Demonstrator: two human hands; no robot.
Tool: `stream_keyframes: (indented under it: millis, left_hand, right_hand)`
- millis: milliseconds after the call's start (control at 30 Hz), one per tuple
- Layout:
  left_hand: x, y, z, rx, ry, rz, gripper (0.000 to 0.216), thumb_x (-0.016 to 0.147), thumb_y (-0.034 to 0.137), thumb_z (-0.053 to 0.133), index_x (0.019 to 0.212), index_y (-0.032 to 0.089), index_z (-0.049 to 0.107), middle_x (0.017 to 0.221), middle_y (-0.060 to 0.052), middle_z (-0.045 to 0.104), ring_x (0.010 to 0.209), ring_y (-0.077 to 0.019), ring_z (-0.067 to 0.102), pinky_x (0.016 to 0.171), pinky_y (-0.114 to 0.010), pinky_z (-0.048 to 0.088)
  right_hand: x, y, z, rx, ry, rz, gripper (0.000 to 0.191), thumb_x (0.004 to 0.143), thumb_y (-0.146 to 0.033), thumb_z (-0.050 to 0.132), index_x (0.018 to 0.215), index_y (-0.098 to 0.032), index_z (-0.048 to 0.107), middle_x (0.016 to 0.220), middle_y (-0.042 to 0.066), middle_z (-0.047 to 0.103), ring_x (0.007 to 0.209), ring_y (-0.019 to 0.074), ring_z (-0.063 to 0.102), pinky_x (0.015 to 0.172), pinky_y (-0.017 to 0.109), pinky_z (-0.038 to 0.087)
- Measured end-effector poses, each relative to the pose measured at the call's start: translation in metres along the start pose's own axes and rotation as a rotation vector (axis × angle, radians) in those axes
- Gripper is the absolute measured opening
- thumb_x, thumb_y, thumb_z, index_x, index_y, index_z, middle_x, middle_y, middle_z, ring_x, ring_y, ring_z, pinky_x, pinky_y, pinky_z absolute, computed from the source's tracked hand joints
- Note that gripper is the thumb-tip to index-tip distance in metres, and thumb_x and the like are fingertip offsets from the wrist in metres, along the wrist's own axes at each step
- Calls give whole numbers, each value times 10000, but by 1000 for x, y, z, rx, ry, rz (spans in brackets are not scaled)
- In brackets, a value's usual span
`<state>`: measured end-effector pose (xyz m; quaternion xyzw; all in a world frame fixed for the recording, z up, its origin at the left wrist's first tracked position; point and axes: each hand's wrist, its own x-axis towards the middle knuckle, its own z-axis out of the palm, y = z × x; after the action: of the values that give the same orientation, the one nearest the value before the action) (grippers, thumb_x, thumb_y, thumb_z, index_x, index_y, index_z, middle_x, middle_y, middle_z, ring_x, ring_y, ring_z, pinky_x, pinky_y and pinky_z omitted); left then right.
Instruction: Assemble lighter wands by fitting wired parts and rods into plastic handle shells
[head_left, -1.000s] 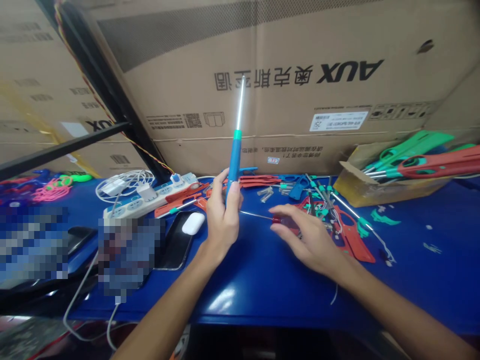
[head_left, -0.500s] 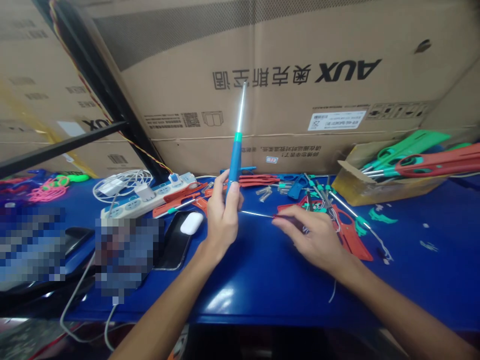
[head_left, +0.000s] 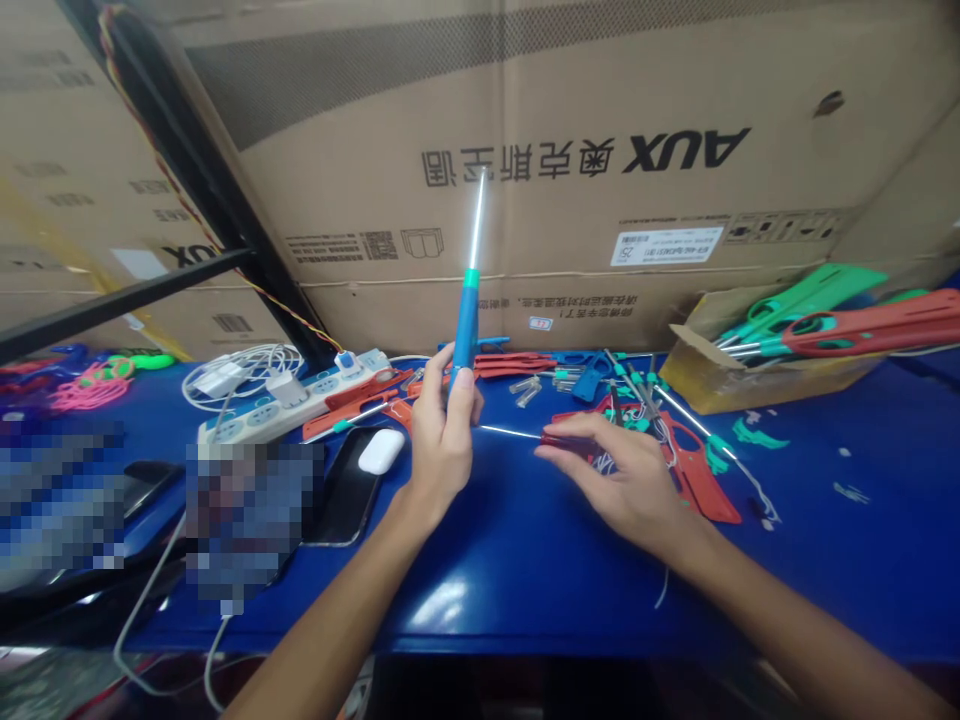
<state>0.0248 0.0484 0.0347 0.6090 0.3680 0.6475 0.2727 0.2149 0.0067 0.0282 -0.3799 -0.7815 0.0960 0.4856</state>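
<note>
My left hand (head_left: 442,430) is closed round the blue handle of a long-nosed lighter (head_left: 466,325), held upright with its metal tube pointing up and a green collar below the tube. Between the thumb and fingers of my right hand (head_left: 619,475) is the dark red handle of a screwdriver (head_left: 510,432). Its thin shaft points left at the lower part of the lighter's handle. The tip is hidden by my left hand, so I cannot tell whether it touches a screw. Behind my right hand lie orange lighter shells (head_left: 697,470), metal tubes and thin wires.
At the right, a cardboard box (head_left: 757,385) holds green and red lighters. A white power strip (head_left: 300,400) with chargers, a black phone (head_left: 341,500) and a white earphone case (head_left: 381,452) lie left. A large carton (head_left: 360,120) stands behind the blue table (head_left: 480,590).
The view has shifted slightly. Both hands keep their holds, and the lighter and the screwdriver stay in nearly the same position relative to each other.
</note>
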Motion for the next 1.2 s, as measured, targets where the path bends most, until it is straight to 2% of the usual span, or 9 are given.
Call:
stream_keyframes:
  millis: [167,333,533,600,667,733,833,967,1200]
  left_hand:
    - [-2,-3,0,24,-34,-27,374,1022,443,456,1285,186,526,649,43,472,578,-122,454,573,-265,378]
    - [-3,-5,-1,50,-49,-28,370,1025,444,457,1283,191,533,656,40,482,585,-118,457,581,-266,374]
    - [-5,-2,1,40,-74,-5,395,1030,443,445,1318,182,513,655,41,470,568,-116,444,550,-257,368]
    - [-5,-1,1,62,-77,10,406,1029,441,449,1339,183,500,668,42,481,577,-113,451,556,-252,373]
    - [-4,-2,0,76,-72,9,406,1032,437,443,1340,178,496,667,46,480,582,-111,452,569,-252,376]
    - [-2,-3,-1,70,-57,0,397,1038,431,432,1333,174,496,660,50,472,579,-109,447,575,-253,371]
    - [-1,-4,-2,52,-40,-4,384,1040,427,427,1318,173,504,657,50,467,583,-108,446,578,-256,368]
    - [-2,-5,-1,63,-71,-25,407,1035,437,433,1340,175,493,658,48,474,583,-112,445,566,-254,367]
    - [-5,-8,0,44,-71,-72,408,1031,453,435,1301,161,524,635,49,476,563,-111,438,553,-254,367]
  right_hand:
    - [2,2,-6,-67,-49,29,184,932,-370,666,1008,-206,697,933,33,786,709,158,724,574,266,530]
    - [3,0,-8,-103,-117,39,244,958,-412,616,967,-185,703,821,32,770,602,139,670,569,275,484]
    - [3,3,-3,2,-170,135,519,1058,-349,374,632,-187,622,527,-21,611,456,93,560,524,248,412]
    - [4,5,-2,27,-173,143,461,1055,-362,392,713,-185,646,596,-17,641,524,100,596,552,241,428]
    - [4,5,-1,38,-177,126,300,1015,-401,504,895,-180,667,729,-3,694,634,117,642,600,238,465]
    - [2,3,0,56,-182,69,261,944,-407,637,1062,-175,642,870,15,723,736,129,671,670,237,505]
    - [0,2,3,64,-138,-37,209,936,-316,666,1094,-180,648,955,27,736,789,123,682,724,233,523]
    - [0,5,3,57,-56,17,167,930,-315,675,1053,-212,718,945,20,773,740,126,696,658,240,522]
    - [4,1,-4,203,-196,251,214,925,-409,659,985,-221,742,667,-32,705,504,92,594,536,238,469]
